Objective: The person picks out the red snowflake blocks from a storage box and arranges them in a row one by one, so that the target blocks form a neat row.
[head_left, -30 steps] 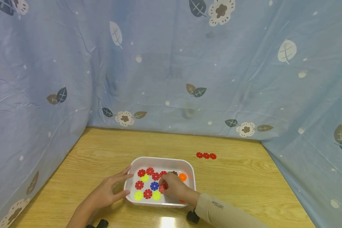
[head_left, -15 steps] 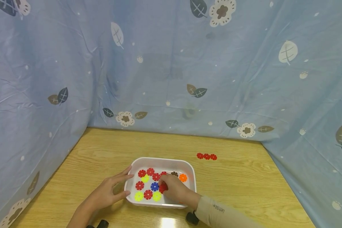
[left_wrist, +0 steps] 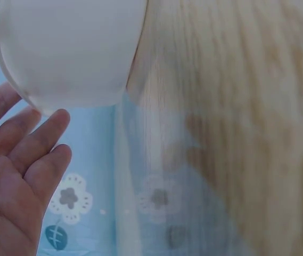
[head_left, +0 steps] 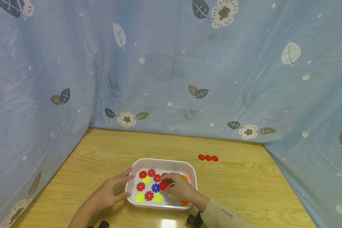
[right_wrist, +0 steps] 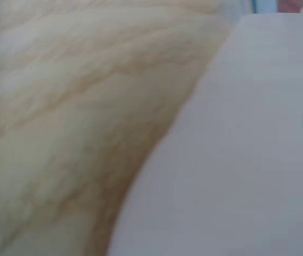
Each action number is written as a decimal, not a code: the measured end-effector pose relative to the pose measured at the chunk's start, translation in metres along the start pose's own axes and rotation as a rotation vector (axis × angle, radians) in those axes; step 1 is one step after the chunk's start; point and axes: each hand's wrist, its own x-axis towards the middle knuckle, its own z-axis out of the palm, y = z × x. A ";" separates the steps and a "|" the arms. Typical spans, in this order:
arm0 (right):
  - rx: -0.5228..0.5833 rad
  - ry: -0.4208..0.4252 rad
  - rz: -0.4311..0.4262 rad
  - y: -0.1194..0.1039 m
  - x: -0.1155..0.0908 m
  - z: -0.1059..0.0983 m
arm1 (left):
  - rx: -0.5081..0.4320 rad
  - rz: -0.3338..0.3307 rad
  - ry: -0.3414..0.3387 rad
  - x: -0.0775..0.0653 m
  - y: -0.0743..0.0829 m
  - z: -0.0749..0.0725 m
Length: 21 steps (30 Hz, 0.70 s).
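Note:
A white plastic tray [head_left: 171, 207] lies on the wooden table with several notched plastic discs inside. My left hand [head_left: 109, 191] rests at the tray's left end, its fingers spread and the fingertips touching the rim. In the left wrist view, that hand's fingers [left_wrist: 47, 133] stand beside the tray's outer wall [left_wrist: 71, 53]. Over the tray, my right hand [head_left: 180, 186] pinches a red disc [head_left: 163, 185] between thumb and fingers, partly covering other discs. A blue disc [head_left: 155, 187] lies just left of it. The right wrist view shows mostly tray wall [right_wrist: 220, 160], blurred.
Beyond the tray, three red discs [head_left: 208, 158] sit in a joined-looking row on the table [head_left: 239, 190]. Other tray discs include a yellow one [head_left: 140, 197] and an orange one [head_left: 184, 202]. A blue patterned curtain [head_left: 165, 79] hangs around the table's back and sides.
My right hand has risen slightly and shifted right with the red disc, uncovering an orange and a yellow disc in the tray. The left hand stays at the rim.

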 end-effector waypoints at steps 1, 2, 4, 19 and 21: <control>0.016 0.009 -0.009 0.000 -0.001 -0.002 | -0.003 0.004 0.001 0.000 0.000 0.000; 0.032 0.018 -0.018 -0.001 -0.003 -0.005 | -0.003 0.007 0.004 -0.001 -0.001 0.000; 0.043 0.041 -0.043 -0.002 -0.007 -0.011 | -0.003 0.013 0.008 -0.001 -0.001 0.000; 0.258 0.402 0.054 0.017 -0.026 -0.077 | -0.008 0.027 0.021 0.000 -0.002 0.000; 0.264 0.441 0.078 0.023 -0.027 -0.084 | -0.009 0.028 0.020 -0.001 -0.002 0.000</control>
